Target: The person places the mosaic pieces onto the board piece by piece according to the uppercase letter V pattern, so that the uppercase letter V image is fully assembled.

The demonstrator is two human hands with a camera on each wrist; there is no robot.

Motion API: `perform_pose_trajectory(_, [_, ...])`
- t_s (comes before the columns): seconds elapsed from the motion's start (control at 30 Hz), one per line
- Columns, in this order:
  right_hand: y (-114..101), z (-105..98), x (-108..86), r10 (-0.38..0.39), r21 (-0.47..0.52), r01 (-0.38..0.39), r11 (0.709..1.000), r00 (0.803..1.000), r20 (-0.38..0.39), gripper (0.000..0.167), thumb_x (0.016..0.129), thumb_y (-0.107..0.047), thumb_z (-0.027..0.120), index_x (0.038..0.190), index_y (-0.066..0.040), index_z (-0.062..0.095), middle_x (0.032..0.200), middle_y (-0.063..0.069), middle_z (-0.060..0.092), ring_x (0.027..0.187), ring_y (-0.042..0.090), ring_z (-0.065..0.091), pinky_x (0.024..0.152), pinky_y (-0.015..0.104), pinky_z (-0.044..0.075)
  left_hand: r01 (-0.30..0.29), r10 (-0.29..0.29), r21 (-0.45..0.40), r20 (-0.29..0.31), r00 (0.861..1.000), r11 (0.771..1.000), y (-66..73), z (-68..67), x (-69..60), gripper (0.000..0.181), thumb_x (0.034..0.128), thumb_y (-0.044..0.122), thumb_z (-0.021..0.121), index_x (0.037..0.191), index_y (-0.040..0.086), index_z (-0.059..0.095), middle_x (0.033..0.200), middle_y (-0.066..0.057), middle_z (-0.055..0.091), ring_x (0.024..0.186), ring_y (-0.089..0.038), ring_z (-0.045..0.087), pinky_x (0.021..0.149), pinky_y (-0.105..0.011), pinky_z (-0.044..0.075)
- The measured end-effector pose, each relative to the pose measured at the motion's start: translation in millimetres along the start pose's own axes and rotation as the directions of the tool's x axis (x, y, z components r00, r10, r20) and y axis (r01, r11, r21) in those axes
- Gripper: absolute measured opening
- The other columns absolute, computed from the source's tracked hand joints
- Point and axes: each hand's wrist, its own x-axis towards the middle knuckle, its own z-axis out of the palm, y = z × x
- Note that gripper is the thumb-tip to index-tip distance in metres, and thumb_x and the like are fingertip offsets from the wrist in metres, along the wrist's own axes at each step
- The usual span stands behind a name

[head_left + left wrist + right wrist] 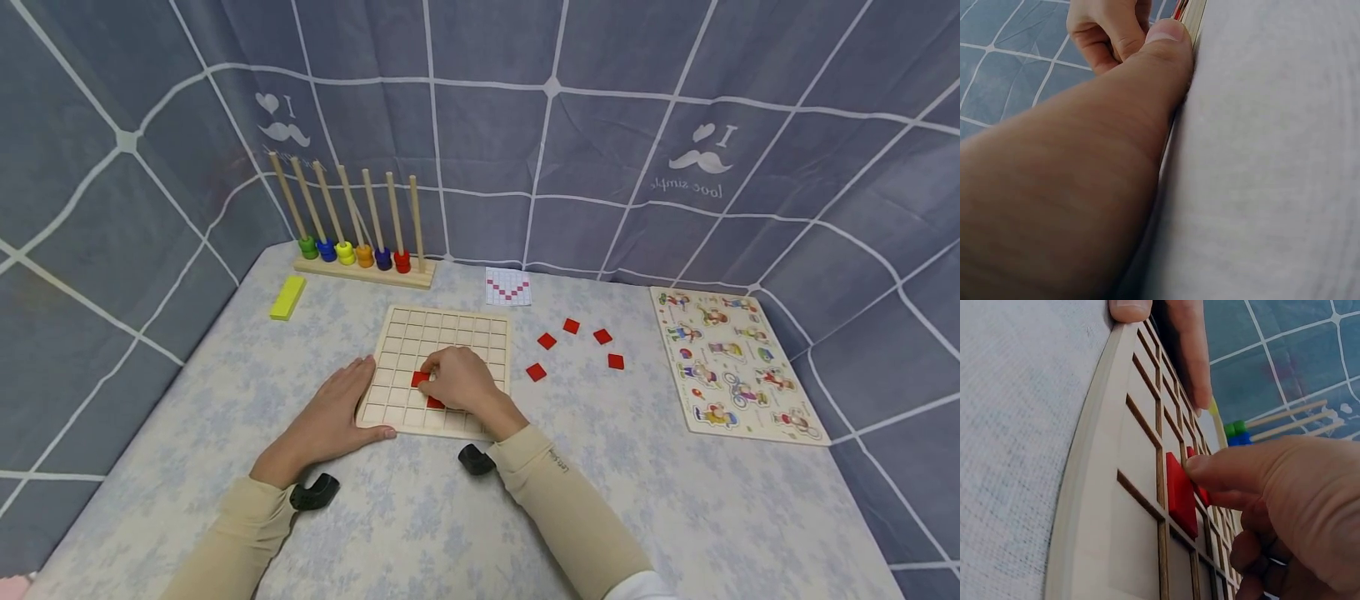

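A wooden grid board (450, 310) lies on the table before me. My left hand (330, 417) rests at its near left corner, fingers extended along the left side and thumb against the front edge. Over the middle of the grid, my right hand (463, 382) pinches a red square tile (420, 379) with thumb and fingers, down at a cell. Another red tile (1180, 495) sits one row nearer, in the right wrist view, partly covered by the hand in the head view. The left wrist view shows mainly the left thumb (1163, 47) on the board's edge.
Several loose red tiles (547, 341) lie right of the board. Behind it is a pattern card (508, 287) with red squares in a V shape. A peg stand with coloured rings (364, 256) and a yellow block (288, 297) are back left; a picture puzzle board (738, 362) lies right.
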Motion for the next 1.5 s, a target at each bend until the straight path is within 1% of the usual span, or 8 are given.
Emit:
perform_pose_trajectory(0.17, [8, 0, -2.2, -0.028, 0.081, 0.029, 0.996, 0.999, -0.017, 0.032, 0.092, -0.032, 0.077, 0.119, -0.014, 0.078, 0.065, -0.004, 0.059, 0.056, 0.006, 0.044, 0.057, 0.020, 0.038, -0.012, 0.012, 0.002, -0.004, 1.000, 1.000, -2.5, -0.3, 0.0, 0.122, 0.0833, 0.067, 0.072, 0.163, -0.001, 0.010, 0.170, -0.022, 0.015, 0.158, -0.042, 0.015, 0.126, -0.060, 0.016])
perform_pose_trajectory(0.33, [47, -14, -20.6, -0.061, 0.219, 0.085, 0.972, 0.991, -0.116, 0.040, 0.090, -0.033, 0.080, 0.124, -0.012, 0.075, 0.062, -0.006, 0.048, 0.056, 0.006, 0.040, 0.062, 0.022, 0.041, -0.022, 0.022, -0.008, -0.015, 1.000, 1.000, -2.0, 0.6, -0.9, 0.122, 0.0830, 0.066, 0.074, 0.163, -0.001, 0.011, 0.170, -0.022, 0.017, 0.157, -0.042, 0.016, 0.126, -0.060, 0.017])
perform_pose_trajectory(0.53, [119, -44, -57.3, 0.098, 0.320, -0.007, 0.947, 0.958, -0.269, 0.045, 0.084, -0.029, 0.086, 0.123, -0.011, 0.075, 0.069, -0.002, 0.047, 0.067, 0.013, 0.044, 0.065, 0.026, 0.041, -0.011, 0.010, -0.014, -0.017, 1.000, 1.000, -2.7, 1.9, -1.5, 0.123, 0.0822, 0.068, 0.073, 0.164, 0.000, 0.010, 0.170, -0.021, 0.016, 0.158, -0.041, 0.016, 0.126, -0.059, 0.016])
perform_pose_trajectory(0.63, [147, -51, -69.9, 0.159, 0.346, -0.058, 0.936, 0.949, -0.272, 0.048, 0.083, -0.031, 0.087, 0.125, -0.012, 0.073, 0.072, -0.001, 0.048, 0.071, 0.014, 0.046, 0.070, 0.028, 0.042, -0.003, 0.002, -0.017, -0.026, 1.000, 1.000, -2.6, 2.4, -1.0, 0.123, 0.0815, 0.068, 0.074, 0.164, 0.000, 0.011, 0.170, -0.022, 0.017, 0.157, -0.042, 0.016, 0.126, -0.060, 0.017])
perform_pose_trajectory(0.77, [169, -53, -77.0, 0.159, 0.341, -0.073, 0.937, 0.960, -0.232, 0.052, 0.082, -0.033, 0.087, 0.128, -0.015, 0.072, 0.074, -0.002, 0.051, 0.071, 0.014, 0.046, 0.070, 0.028, 0.042, -0.002, 0.002, -0.028, -0.025, 1.000, 1.000, -2.2, 3.9, -1.1, 0.123, 0.0810, 0.067, 0.075, 0.164, 0.000, 0.012, 0.170, -0.022, 0.017, 0.157, -0.043, 0.016, 0.125, -0.061, 0.017])
perform_pose_trajectory(1.07, [172, -44, -72.9, 0.082, 0.190, -0.039, 0.981, 0.971, -0.223, 0.042, 0.084, -0.033, 0.085, 0.122, -0.020, 0.077, 0.073, -0.003, 0.055, 0.069, 0.014, 0.047, 0.067, 0.027, 0.041, -0.005, 0.005, -0.014, -0.019, 1.000, 1.000, -0.6, -0.5, -2.5, 0.123, 0.0813, 0.066, 0.075, 0.163, 0.000, 0.012, 0.170, -0.022, 0.018, 0.157, -0.043, 0.017, 0.125, -0.061, 0.017])
perform_pose_trajectory(1.3, [170, -42, -75.2, 0.138, 0.174, -0.099, 0.980, 0.965, -0.225, 0.032, 0.084, -0.037, 0.085, 0.104, -0.014, 0.074, 0.069, -0.003, 0.051, 0.064, 0.013, 0.043, 0.066, 0.027, 0.040, -0.004, 0.004, -0.008, -0.004, 1.000, 1.000, -1.3, -0.2, -2.5, 0.123, 0.0815, 0.068, 0.074, 0.164, 0.000, 0.012, 0.170, -0.022, 0.016, 0.157, -0.043, 0.016, 0.125, -0.061, 0.017])
perform_pose_trajectory(1.5, [174, -48, -78.7, 0.137, 0.225, -0.096, 0.970, 0.974, -0.178, 0.037, 0.086, -0.032, 0.084, 0.117, -0.015, 0.074, 0.077, -0.002, 0.057, 0.069, 0.015, 0.048, 0.068, 0.028, 0.042, -0.002, 0.002, -0.004, -0.003, 1.000, 1.000, -1.4, 2.5, -1.0, 0.122, 0.0822, 0.067, 0.074, 0.164, 0.000, 0.011, 0.170, -0.023, 0.017, 0.157, -0.043, 0.017, 0.125, -0.061, 0.017])
